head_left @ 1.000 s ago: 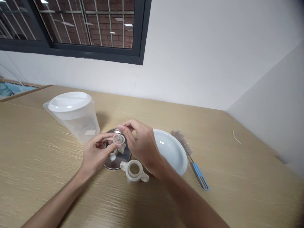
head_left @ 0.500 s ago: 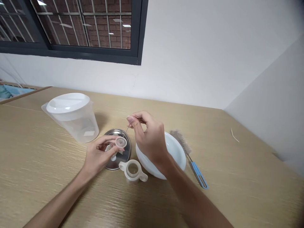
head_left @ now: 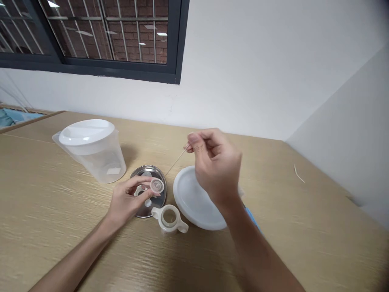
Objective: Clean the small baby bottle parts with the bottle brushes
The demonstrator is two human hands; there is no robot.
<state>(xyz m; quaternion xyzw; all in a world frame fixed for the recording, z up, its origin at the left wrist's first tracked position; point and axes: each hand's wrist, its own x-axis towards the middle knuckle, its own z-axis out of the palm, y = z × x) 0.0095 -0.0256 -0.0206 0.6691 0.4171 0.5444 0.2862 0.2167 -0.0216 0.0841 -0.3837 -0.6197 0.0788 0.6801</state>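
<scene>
Between the thumb and fingers of my left hand (head_left: 126,198) is a small translucent round cap (head_left: 157,185), its ringed face toward me. My right hand (head_left: 217,162), raised above the white bowl, is closed in a pinch on a thin pale rod (head_left: 175,163). The rod slants down to the middle of the cap; whether its tip is still inside I cannot tell. Under my left hand lies a metal tray (head_left: 159,198) with small white parts on it, partly covered by my fingers. A two-handled cup collar (head_left: 169,219) stands just in front of the tray.
My right wrist partly hides the white bowl (head_left: 190,198) and a blue-handled brush (head_left: 253,220) beyond it. A lidded clear pitcher (head_left: 105,158) stands back left. A short pale strip (head_left: 298,173) lies far right on the wooden table (head_left: 304,227), which meets the wall behind.
My right hand has moved up and to the right, and a longer stretch of the rod now shows outside the cap. My left hand and the cap have shifted only slightly.
</scene>
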